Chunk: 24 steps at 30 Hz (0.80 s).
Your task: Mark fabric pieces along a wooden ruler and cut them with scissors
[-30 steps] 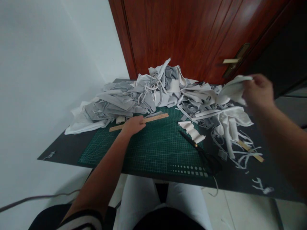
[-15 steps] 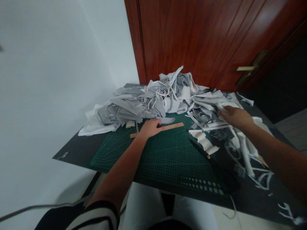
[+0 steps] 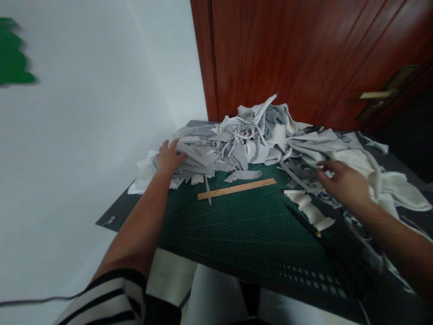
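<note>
- On the green cutting mat [image 3: 237,230], the wooden ruler [image 3: 237,188] now lies free; half a second ago the left hand [image 3: 168,157] was pressing it down, and that hand has since gone up to the left end of the fabric pile [image 3: 257,135].
- The left hand rests on grey pieces there, fingers spread and laid flat over the cloth, with nothing clearly closed in its grip.
- The right hand [image 3: 341,183], which a second ago held a white piece up in the air, has come down onto the strips at the right side of the pile. Its fingers are stretched out loosely, and I cannot tell whether the tips pinch a strip.
- So both hands are now on cloth, and the measuring tool is left alone just in front of the heap.
- Count: one ruler, one pair of scissors [image 3: 306,223] lying on the mat's right edge, one folded white strip [image 3: 309,210] just beside the blades, one mat, and one large heap of grey and white offcuts, too many to number.
- Behind the heap stands one brown door [image 3: 287,54] with one handle [image 3: 375,95].
</note>
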Motion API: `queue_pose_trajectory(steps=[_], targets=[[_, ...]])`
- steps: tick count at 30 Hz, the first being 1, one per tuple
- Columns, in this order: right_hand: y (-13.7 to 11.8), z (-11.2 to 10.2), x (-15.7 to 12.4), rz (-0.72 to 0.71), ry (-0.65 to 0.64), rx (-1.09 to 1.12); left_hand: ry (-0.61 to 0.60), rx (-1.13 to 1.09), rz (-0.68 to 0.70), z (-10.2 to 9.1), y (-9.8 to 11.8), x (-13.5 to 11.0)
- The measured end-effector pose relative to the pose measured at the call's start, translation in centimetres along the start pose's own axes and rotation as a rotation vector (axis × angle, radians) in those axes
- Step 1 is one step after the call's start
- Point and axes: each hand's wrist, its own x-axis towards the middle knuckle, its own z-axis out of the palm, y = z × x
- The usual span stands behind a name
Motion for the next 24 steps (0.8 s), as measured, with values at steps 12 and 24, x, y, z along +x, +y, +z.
queue_pose_trajectory(steps=[12, 24], targets=[[-20.1, 10.5, -3.9, -0.476, -0.392, 0.123, -0.196, 0.063, 0.03, 1.2, -4.7, -0.3], [-21.5, 11.6, -4.8, -0.697, -0.393, 0.152, -0.212, -0.027, -0.171, 0.7, -5.0, 0.2]])
